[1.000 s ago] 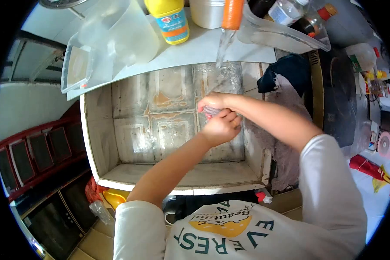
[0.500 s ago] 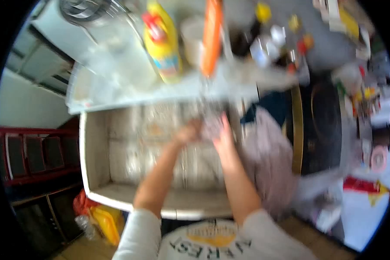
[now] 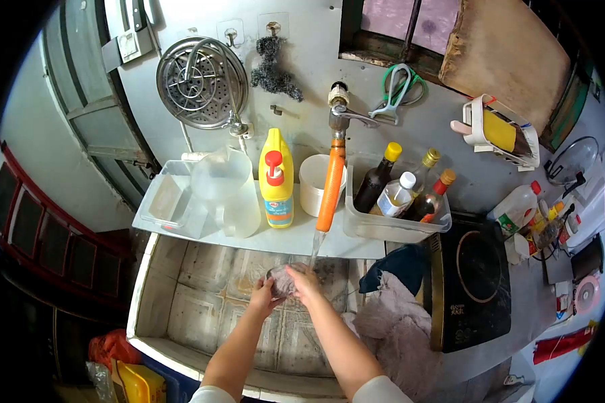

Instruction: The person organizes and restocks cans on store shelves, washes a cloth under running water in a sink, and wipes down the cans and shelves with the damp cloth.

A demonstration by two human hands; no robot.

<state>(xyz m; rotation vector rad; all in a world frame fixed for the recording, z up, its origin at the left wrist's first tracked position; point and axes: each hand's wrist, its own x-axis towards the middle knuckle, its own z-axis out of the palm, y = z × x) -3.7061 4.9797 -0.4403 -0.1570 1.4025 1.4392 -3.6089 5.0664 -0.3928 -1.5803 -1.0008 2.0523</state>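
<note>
Over the tiled sink point(image 3: 198, 316), both my hands are around a small round bowl point(image 3: 273, 273) with a dark rim. A greyish-pink cloth point(image 3: 286, 283) is bunched against it. My left hand point(image 3: 265, 295) grips the near left side of the bowl, thumb on the rim. My right hand point(image 3: 305, 282) is closed on the cloth at the right side. Water point(image 3: 316, 245) runs from the orange hose point(image 3: 331, 191) on the tap point(image 3: 339, 111) and comes down beside my right hand. Fingers underneath are hidden.
Behind the sink, a ledge holds a clear plastic jug point(image 3: 225, 195), a yellow bottle point(image 3: 275, 185), a white tub point(image 3: 312, 181) and a bin point(image 3: 396, 228) of sauce bottles. A larger pinkish cloth point(image 3: 396, 322) hangs over the right edge, beside an induction cooker point(image 3: 474, 282).
My head view has tilted up and steadied, showing more of the wall and tap. My hands stay together over the sink, with the bowl and cloth now clearer between them.
</note>
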